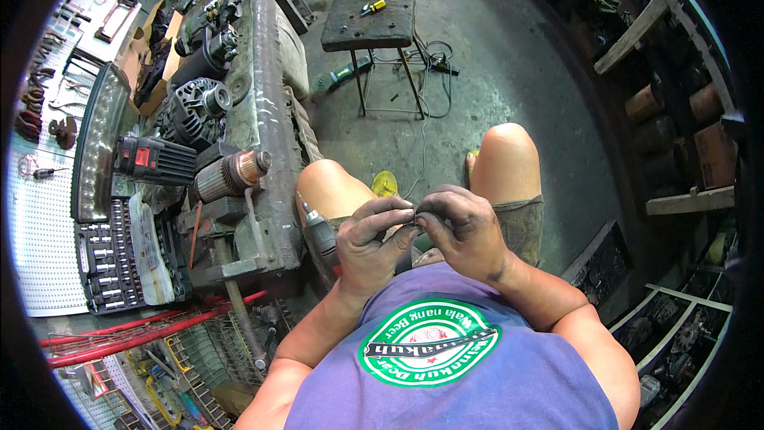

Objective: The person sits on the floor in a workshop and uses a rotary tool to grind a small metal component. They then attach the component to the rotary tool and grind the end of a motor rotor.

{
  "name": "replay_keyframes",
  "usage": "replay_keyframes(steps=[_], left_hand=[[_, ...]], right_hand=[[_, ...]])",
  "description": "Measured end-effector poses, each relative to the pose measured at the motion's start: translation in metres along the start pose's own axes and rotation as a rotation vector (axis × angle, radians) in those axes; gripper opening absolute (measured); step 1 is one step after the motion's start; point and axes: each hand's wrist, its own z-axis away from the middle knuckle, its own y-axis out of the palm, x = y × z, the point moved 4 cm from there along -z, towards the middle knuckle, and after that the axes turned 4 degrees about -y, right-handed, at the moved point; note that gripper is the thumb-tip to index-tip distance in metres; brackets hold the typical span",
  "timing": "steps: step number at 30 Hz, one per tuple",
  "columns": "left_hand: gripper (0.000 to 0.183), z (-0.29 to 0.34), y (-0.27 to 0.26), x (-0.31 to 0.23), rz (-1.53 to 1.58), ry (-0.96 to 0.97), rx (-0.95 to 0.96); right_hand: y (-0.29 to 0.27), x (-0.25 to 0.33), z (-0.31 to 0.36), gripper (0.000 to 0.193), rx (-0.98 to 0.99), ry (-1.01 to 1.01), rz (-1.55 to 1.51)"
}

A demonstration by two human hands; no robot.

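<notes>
My left hand [371,240] and my right hand [461,227] meet in front of my lap, fingertips touching. Both are closed in a pinch, thumbs against fingers, and dark grime covers the fingers. Whatever sits between the fingertips is too small and dark to make out. Close by my left hand, a grey tool with a thin metal tip [321,232] points up beside my left thigh. Farther left, a motor armature with copper windings [228,176] rests at the bench vise [247,243].
A workbench [267,103] on the left carries an alternator [195,109] and a socket set [111,263]. Ahead stands a small stool [370,22] with a yellow-handled tool [372,7] on it. An angle grinder [344,73] and cables lie on the floor. Shelves [691,201] line the right.
</notes>
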Motion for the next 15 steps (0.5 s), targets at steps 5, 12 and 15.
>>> replay_keyframes(steps=[5, 12, 15], left_hand=[[0.031, 0.000, 0.001, 0.000, 0.076, -0.065, 0.015], [0.029, 0.008, 0.002, 0.009, 0.186, -0.204, 0.006], [0.030, 0.008, 0.003, 0.009, 0.181, -0.135, 0.010]], right_hand=[[-0.004, -0.003, 0.000, 0.013, 0.040, 0.050, -0.079], [-0.002, -0.007, 0.002, 0.015, 0.035, 0.062, -0.225], [-0.004, -0.004, 0.002, 0.016, 0.046, -0.007, -0.099]])
